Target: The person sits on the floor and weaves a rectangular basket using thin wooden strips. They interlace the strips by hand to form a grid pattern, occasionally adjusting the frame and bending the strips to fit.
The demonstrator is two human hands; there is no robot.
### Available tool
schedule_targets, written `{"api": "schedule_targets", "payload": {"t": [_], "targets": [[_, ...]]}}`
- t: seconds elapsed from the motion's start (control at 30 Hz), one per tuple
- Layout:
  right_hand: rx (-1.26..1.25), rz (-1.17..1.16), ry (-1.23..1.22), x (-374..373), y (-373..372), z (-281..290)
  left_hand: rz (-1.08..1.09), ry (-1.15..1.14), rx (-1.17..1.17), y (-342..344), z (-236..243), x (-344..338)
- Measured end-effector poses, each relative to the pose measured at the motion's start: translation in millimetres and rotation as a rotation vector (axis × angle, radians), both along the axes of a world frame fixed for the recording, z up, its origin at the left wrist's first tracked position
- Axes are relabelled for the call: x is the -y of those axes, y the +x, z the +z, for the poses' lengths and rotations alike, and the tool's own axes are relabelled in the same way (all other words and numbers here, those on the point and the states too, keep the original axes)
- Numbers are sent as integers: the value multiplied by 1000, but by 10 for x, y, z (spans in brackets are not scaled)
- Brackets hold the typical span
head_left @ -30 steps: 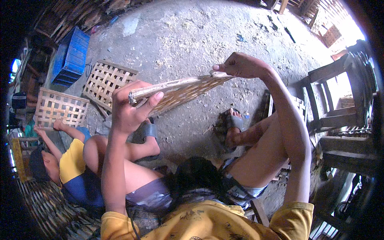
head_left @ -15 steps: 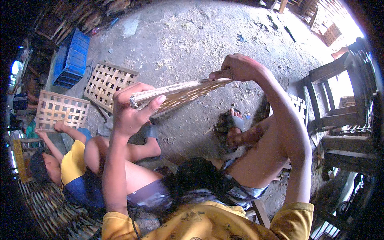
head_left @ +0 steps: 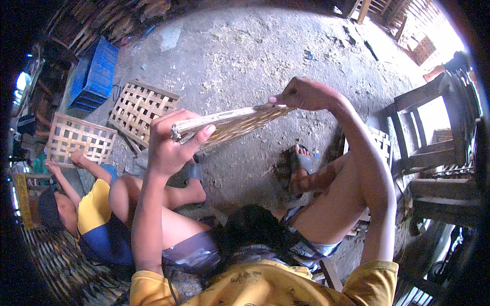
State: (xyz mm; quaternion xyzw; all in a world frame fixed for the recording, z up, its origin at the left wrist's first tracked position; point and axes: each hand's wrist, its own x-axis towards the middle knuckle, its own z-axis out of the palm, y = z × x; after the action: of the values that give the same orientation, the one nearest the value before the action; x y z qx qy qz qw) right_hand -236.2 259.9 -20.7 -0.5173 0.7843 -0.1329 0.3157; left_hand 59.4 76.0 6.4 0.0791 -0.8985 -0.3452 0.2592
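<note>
A woven bamboo panel with a pale wooden edge strip is held up in front of me, tilted so that I see it almost edge-on. My left hand grips its near left corner, the thumb lying along the inner side of the strip. At the far right end my right hand is closed on the edge, with the thumb tip over the strip. The fingers behind the panel are partly hidden.
A woven bamboo panel leans beyond my left hand, near a blue crate. At left, a person in yellow and blue holds another woven panel. Wooden frames stand at right. Scraps litter the concrete floor.
The held panel has tipped slightly flatter to my view. My right hand has lowered a little and its wrist is more bent; my left hand has shifted slightly right.
</note>
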Motion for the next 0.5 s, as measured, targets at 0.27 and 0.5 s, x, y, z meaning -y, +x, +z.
{"api": "schedule_targets", "payload": {"t": [0.27,0.5], "targets": [[-197,77,27,75,110,-17,-16,-10,15,8,2,-20],[-193,58,6,99,-8,-167,-9,-7,15,14,2,-36]]}}
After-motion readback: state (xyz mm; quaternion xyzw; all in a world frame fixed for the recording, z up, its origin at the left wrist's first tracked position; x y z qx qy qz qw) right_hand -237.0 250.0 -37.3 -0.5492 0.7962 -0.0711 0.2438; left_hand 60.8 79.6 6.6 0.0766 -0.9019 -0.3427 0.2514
